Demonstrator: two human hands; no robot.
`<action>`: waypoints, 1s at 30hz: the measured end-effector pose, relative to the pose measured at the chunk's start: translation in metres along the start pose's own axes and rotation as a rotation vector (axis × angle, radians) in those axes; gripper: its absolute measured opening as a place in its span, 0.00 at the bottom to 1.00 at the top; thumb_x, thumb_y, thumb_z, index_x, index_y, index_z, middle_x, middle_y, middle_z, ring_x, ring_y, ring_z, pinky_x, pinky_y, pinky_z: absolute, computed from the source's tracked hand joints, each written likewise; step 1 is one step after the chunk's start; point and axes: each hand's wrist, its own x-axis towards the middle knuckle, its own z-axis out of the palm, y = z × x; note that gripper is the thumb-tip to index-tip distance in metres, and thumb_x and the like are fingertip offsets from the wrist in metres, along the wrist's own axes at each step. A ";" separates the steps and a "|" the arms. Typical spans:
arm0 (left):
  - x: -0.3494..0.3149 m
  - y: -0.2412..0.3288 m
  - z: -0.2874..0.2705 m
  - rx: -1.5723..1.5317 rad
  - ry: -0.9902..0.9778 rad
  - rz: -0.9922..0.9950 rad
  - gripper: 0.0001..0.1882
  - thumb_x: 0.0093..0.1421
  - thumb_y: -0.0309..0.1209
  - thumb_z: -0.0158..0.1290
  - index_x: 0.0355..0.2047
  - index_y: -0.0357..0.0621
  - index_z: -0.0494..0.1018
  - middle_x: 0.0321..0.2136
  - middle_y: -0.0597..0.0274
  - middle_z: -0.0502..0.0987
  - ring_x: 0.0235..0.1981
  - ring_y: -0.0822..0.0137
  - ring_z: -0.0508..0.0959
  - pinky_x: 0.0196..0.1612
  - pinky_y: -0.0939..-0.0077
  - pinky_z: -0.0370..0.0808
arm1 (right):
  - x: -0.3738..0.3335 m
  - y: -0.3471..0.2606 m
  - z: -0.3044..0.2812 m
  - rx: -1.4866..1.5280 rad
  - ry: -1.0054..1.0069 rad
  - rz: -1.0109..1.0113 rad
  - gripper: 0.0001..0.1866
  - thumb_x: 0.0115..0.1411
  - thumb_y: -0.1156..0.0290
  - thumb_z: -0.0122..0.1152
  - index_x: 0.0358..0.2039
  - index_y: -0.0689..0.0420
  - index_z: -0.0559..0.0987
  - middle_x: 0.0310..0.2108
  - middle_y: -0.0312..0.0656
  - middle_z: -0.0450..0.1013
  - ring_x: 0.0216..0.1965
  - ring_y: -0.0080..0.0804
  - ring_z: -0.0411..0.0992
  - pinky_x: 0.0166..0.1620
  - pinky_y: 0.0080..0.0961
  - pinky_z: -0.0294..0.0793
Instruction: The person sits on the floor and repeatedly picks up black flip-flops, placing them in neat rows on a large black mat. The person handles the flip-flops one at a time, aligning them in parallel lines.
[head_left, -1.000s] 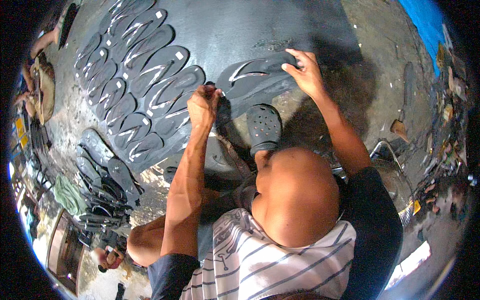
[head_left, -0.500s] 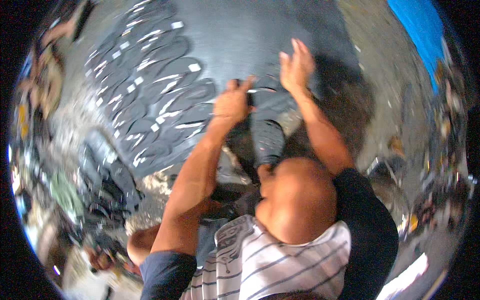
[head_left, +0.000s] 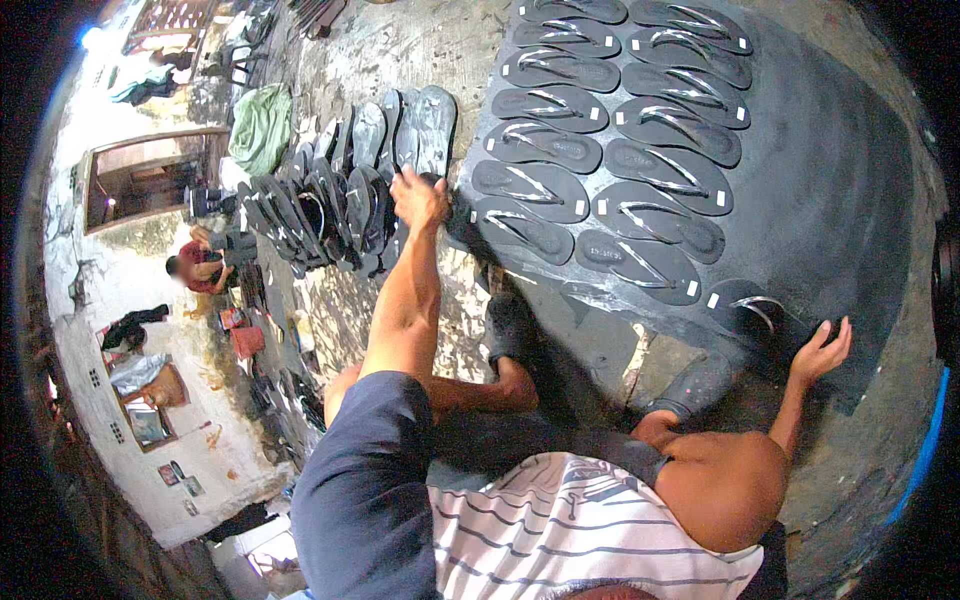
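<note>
My left hand reaches to the pile of black flip-flops at the left. Its fingers are curled round a dark flip-flop at the pile's right end, mostly hidden under the hand. Low at the right, my right hand is open with fingers apart, at the dark mat. Beside it lies a single black flip-flop with a glossy strap and a small white tag. Two columns of similar flip-flops lie sole-down on the mat, each with a white tag.
My feet, in dark shoes, stand near the mat's front edge. A green cloth bundle lies beyond the pile. Far left, a person in a red top sits by a stained white wall. Blue material shows at the right edge.
My view has swung left. My left hand has left the mat and gone to the pile at the left. My right hand stays open, lower by the mat.
</note>
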 end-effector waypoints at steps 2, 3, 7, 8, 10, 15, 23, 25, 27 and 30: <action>-0.002 -0.007 0.001 0.064 -0.258 -0.133 0.31 0.56 0.48 0.59 0.57 0.48 0.68 0.54 0.46 0.70 0.52 0.44 0.73 0.53 0.56 0.70 | 0.023 -0.023 -0.016 0.003 -0.019 -0.010 0.23 0.66 0.61 0.54 0.57 0.60 0.71 0.58 0.53 0.66 0.60 0.50 0.62 0.63 0.45 0.58; -0.001 -0.021 -0.003 0.087 -0.355 -0.139 0.28 0.58 0.49 0.57 0.55 0.51 0.71 0.51 0.46 0.72 0.51 0.45 0.74 0.52 0.56 0.71 | 0.032 -0.036 -0.016 0.022 -0.045 -0.024 0.23 0.66 0.62 0.53 0.58 0.60 0.71 0.59 0.52 0.65 0.61 0.49 0.61 0.63 0.45 0.58; 0.043 -0.084 -0.011 -0.237 -0.250 0.250 0.22 0.64 0.46 0.49 0.44 0.39 0.77 0.36 0.41 0.79 0.44 0.45 0.78 0.47 0.58 0.73 | 0.051 -0.093 -0.012 0.270 -0.112 0.065 0.23 0.67 0.64 0.53 0.59 0.60 0.69 0.61 0.51 0.63 0.63 0.46 0.59 0.62 0.42 0.60; 0.038 -0.060 -0.018 -0.368 -0.205 0.220 0.23 0.64 0.46 0.49 0.44 0.37 0.77 0.37 0.41 0.79 0.44 0.45 0.78 0.47 0.59 0.73 | 0.054 -0.094 -0.013 0.300 -0.117 0.106 0.23 0.68 0.64 0.52 0.60 0.60 0.68 0.60 0.50 0.64 0.61 0.44 0.61 0.62 0.40 0.61; 0.054 -0.014 -0.049 -0.595 -0.097 0.152 0.24 0.64 0.46 0.50 0.45 0.35 0.76 0.40 0.40 0.79 0.44 0.47 0.78 0.49 0.60 0.72 | 0.056 -0.110 0.000 0.471 -0.158 0.181 0.21 0.68 0.66 0.52 0.58 0.61 0.69 0.58 0.50 0.66 0.59 0.39 0.65 0.60 0.36 0.64; 0.021 0.117 -0.105 -1.106 -0.531 0.324 0.18 0.68 0.40 0.50 0.49 0.38 0.74 0.37 0.70 0.76 0.39 0.78 0.71 0.46 0.81 0.68 | 0.048 -0.202 0.029 1.019 -0.407 0.188 0.15 0.68 0.74 0.50 0.54 0.63 0.71 0.50 0.46 0.73 0.52 0.33 0.72 0.58 0.29 0.68; -0.138 0.267 -0.122 -1.428 -0.999 0.247 0.21 0.70 0.44 0.44 0.52 0.40 0.71 0.40 0.68 0.77 0.42 0.77 0.72 0.48 0.80 0.68 | 0.058 -0.294 0.019 1.096 -0.796 0.113 0.25 0.64 0.56 0.58 0.52 0.64 0.72 0.48 0.50 0.75 0.45 0.34 0.75 0.48 0.30 0.72; -0.162 0.278 -0.115 -1.493 -1.024 0.229 0.23 0.69 0.44 0.46 0.55 0.38 0.69 0.47 0.59 0.76 0.49 0.70 0.72 0.53 0.75 0.67 | 0.061 -0.280 0.009 1.145 -0.839 0.186 0.24 0.65 0.57 0.57 0.52 0.63 0.73 0.46 0.44 0.76 0.46 0.32 0.73 0.51 0.30 0.70; -0.178 0.291 -0.136 -1.317 -0.943 0.323 0.23 0.68 0.41 0.49 0.56 0.38 0.68 0.49 0.59 0.75 0.51 0.69 0.72 0.55 0.75 0.66 | 0.049 -0.268 0.005 1.305 -0.831 0.292 0.24 0.66 0.55 0.55 0.52 0.63 0.73 0.45 0.42 0.75 0.47 0.31 0.71 0.52 0.30 0.69; -0.171 0.288 -0.115 -1.732 -1.218 -0.220 0.28 0.63 0.43 0.54 0.56 0.37 0.67 0.45 0.58 0.77 0.45 0.64 0.76 0.52 0.70 0.70 | 0.005 -0.250 0.032 1.500 -1.015 0.485 0.31 0.70 0.44 0.39 0.59 0.56 0.69 0.52 0.38 0.71 0.54 0.25 0.66 0.58 0.28 0.61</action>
